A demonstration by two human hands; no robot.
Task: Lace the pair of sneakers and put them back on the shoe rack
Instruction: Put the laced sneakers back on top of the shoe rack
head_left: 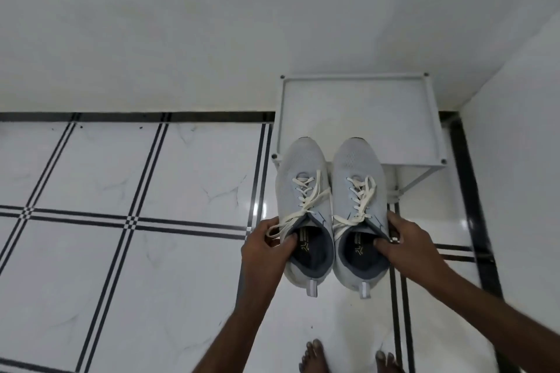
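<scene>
Rack (357, 106) front behind held sneakers (330, 206)

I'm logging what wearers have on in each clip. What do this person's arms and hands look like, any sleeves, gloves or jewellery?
Both forearms are bare as far as the frame shows: no sleeves or gloves. The left hand shows nothing worn. The right hand has a small silvery ring-like item on a finger.

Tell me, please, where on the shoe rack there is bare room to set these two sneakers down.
The rack's top shelf is bare from its back rim by the wall to its front rim, between both side rims. Only the front-left corner is covered in this view, by the toes of the left sneaker and right sneaker, each held by a hand.
</scene>
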